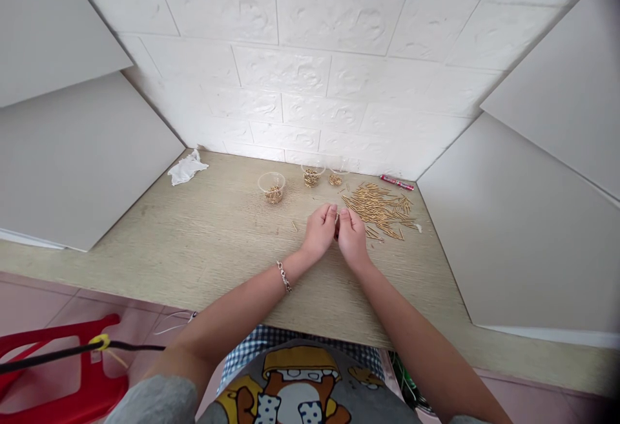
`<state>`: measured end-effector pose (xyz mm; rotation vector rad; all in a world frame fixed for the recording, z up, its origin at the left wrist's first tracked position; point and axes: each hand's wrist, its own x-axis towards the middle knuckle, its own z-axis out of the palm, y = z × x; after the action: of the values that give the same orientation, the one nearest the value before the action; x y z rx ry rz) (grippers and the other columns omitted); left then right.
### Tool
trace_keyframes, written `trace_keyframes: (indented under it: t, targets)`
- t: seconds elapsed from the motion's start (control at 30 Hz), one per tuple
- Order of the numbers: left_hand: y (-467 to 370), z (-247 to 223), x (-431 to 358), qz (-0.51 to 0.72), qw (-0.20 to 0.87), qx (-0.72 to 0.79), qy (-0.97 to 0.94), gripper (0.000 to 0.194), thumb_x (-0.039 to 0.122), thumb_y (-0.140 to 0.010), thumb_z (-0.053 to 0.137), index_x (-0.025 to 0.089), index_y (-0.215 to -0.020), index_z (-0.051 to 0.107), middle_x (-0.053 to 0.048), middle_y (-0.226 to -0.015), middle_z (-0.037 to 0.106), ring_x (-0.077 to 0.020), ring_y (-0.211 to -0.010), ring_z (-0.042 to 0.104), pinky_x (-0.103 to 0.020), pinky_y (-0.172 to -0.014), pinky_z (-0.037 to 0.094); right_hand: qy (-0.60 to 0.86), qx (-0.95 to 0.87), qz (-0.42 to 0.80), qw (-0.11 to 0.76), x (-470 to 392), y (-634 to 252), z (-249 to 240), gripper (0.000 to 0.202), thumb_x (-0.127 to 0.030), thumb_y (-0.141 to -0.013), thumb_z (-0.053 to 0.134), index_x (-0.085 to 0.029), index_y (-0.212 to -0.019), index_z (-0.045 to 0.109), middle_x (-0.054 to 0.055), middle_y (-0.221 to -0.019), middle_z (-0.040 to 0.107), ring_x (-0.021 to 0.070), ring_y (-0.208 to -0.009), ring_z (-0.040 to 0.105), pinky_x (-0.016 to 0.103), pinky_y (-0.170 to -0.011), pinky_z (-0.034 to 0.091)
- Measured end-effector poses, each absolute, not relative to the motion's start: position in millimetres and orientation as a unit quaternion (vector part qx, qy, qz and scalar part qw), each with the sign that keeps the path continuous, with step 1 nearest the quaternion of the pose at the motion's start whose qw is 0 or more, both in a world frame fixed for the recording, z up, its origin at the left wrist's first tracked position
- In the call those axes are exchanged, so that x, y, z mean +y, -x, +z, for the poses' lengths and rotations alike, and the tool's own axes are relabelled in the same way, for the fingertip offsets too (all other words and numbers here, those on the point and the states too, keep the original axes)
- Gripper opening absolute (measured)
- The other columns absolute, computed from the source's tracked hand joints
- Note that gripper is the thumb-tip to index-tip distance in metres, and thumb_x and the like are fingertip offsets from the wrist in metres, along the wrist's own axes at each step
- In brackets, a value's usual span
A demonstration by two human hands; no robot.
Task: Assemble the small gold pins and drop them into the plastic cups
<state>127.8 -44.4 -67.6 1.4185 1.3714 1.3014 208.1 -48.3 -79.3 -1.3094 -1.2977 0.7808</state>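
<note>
My left hand (320,230) and my right hand (352,235) meet over the middle of the table, thumbs up and fingers curled inward. Both are closed around something small that I cannot make out, since the fingers cover it. Just beyond my right hand lies a loose pile of thin gold-coloured sticks (380,207). One single gold stick (294,225) rests on the wood left of my left hand. Behind the hands stand a clear plastic cup (272,185) with short gold pieces in it, a second cup (312,175) with more, and a third cup (339,170) holding a few.
A crumpled white tissue (188,167) lies at the back left of the table (203,243). A red tube-shaped packet (397,182) is at the back right. Grey-white boards (537,217) flank both sides, and a white brick-patterned wall (310,68) closes the back. A red stool (104,366) stands below left.
</note>
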Motion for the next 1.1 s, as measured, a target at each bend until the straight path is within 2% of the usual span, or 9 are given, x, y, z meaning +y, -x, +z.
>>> trace_keyframes:
  t: [0.47,0.67,0.9,1.1]
  targets:
    - [-123.6,-64.5,-41.9,0.475,0.268,0.516,-0.66,0.031,0.026,-0.086,0.039,0.019,-0.056,0.039,0.0,-0.056,0.042,-0.0139,-0.059,0.039,-0.027,-0.062,0.03,0.564,-0.541,0.297,0.548,-51.4,-203.8,-76.9,0.035,-0.046,-0.084,0.033,-0.021,-0.06,0.039,-0.003,-0.056,0.041,0.0123,-0.054,0.037,0.026,-0.055,0.032]
    - [-123.3,-62.6,-42.9,0.464,0.271,0.524,-0.661,0.03,0.024,-0.086,0.04,0.018,-0.056,0.038,0.001,-0.058,0.042,-0.013,-0.059,0.038,-0.026,-0.062,0.03,0.566,-0.542,0.288,0.55,-51.7,-202.7,-76.7,0.034,-0.044,-0.084,0.033,-0.02,-0.061,0.04,-0.003,-0.056,0.042,0.0124,-0.056,0.038,0.026,-0.056,0.033]
    - [-127.2,-64.5,-45.0,0.474,0.35,0.543,-0.598,0.03,0.029,-0.087,0.035,0.018,-0.059,0.036,0.002,-0.059,0.044,-0.0111,-0.057,0.038,-0.024,-0.056,0.03,0.578,-0.553,0.258,0.541,-54.6,-199.1,-76.1,0.033,-0.041,-0.085,0.031,-0.021,-0.059,0.033,-0.004,-0.053,0.039,0.0128,-0.054,0.036,0.027,-0.056,0.031]
    - [-122.8,-65.8,-42.5,0.459,0.308,0.531,-0.642,0.032,0.029,-0.087,0.036,0.018,-0.057,0.035,0.002,-0.057,0.042,-0.0117,-0.058,0.038,-0.025,-0.057,0.029,0.562,-0.566,0.291,0.529,-50.5,-204.0,-76.1,0.033,-0.043,-0.085,0.031,-0.021,-0.06,0.036,-0.003,-0.055,0.041,0.0133,-0.054,0.038,0.027,-0.055,0.032]
